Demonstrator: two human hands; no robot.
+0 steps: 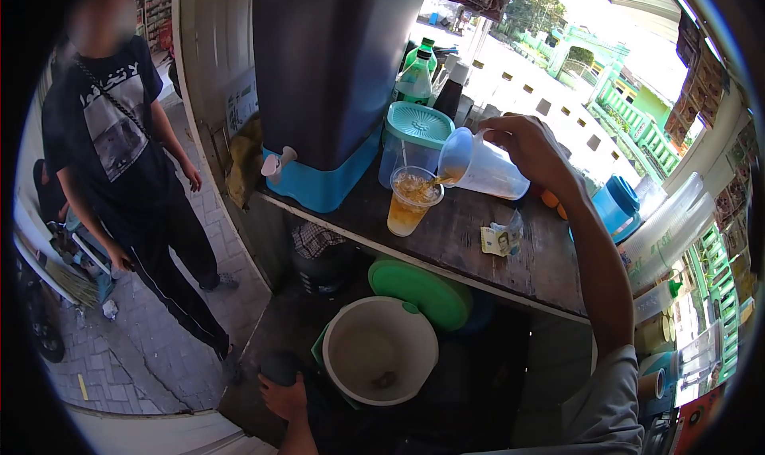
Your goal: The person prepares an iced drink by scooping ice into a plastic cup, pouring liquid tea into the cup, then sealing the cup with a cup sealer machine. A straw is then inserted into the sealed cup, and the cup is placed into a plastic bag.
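My right hand (518,140) grips a translucent plastic pitcher (490,168), tipped to the left. Brown liquid runs from its mouth into a clear plastic cup (410,204), which stands upright on the dark wooden shelf (446,240) and holds ice and amber liquid. Behind the cup is a clear container with a teal lid (420,124). A banknote (496,241) lies on the shelf to the right of the cup. Low down, my left hand (284,395) is closed on a dark rounded object (280,367) that I cannot make out, left of a white bucket (381,351).
A large dark dispenser (335,64) on a blue base stands at the shelf's left. Green bottles (416,80) are behind it. A blue lidded jug (613,208) and stacked plastic cups (669,224) are at the right. A person (119,152) stands at the left; a green lid (422,292) is below the shelf.
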